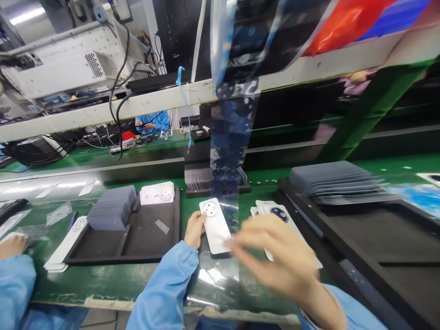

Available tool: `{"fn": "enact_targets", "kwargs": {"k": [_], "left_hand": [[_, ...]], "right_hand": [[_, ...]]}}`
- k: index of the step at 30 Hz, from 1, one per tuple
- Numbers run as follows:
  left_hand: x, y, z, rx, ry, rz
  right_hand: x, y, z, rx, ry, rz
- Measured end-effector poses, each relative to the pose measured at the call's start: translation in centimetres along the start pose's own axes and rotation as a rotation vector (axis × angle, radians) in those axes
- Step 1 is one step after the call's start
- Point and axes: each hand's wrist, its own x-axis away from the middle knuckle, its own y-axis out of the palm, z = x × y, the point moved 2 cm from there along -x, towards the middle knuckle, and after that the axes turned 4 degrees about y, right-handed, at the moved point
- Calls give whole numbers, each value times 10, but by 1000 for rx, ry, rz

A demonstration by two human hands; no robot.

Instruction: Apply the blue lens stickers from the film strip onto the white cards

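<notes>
A white phone-shaped panel with a round camera cutout near its top lies tilted at the middle of the bench. My left hand grips its left edge, thumb on the panel's face. Over its lower right edge hovers my right hand, blurred by motion; its thumb and fingertips come together at the panel's edge, and what they hold, if anything, is too smeared to make out. Partly behind my right hand lie several white panels, one with a dark round camera area.
To the left, a black tray holds grey sheets and white panels. A larger black tray with stacked grey sheets is at right. Clear plastic film hangs in the middle. Another person's hand is at far left.
</notes>
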Motion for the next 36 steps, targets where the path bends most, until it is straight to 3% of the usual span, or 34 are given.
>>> {"fn": "enact_targets", "kwargs": {"k": [4,7,12,20,36], "left_hand": [[13,12,4,-26,95,-99],[20,21,2,-48,124,-170],[29,28,1,-149,195,-272],[34,30,0,-156,180,-281],[33,26,-2,-181,190,-297]], "right_hand": [[-9,32,84,-368,606,72],[3,49,126,-507,819,106],[18,56,138,-518,820,110],[38,57,150,-361,775,120],[35,50,139,-310,725,90]]}}
